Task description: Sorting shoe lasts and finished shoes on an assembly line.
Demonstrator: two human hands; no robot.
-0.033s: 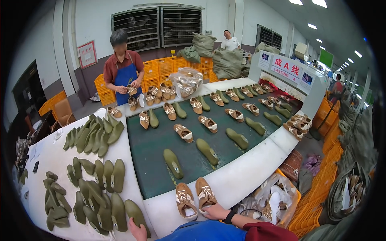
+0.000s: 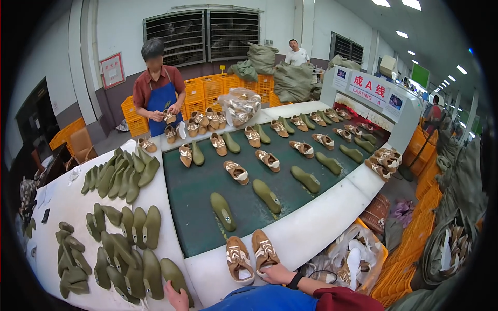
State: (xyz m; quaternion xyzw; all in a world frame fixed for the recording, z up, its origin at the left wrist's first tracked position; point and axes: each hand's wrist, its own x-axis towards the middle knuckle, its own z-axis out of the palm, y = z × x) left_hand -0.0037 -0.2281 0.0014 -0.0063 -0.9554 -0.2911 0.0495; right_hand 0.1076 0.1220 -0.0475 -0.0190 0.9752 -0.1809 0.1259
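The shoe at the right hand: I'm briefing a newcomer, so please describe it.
Find the green conveyor, then the white ledge along its near edge. There, the brown shoe sits just right of a similar one; only it has the right hand at its opening.

A maroon shirt sleeve [image 2: 346,300] shows beside a bright blue apron [image 2: 264,298]. A black wristband [image 2: 296,280] is worn on the right.
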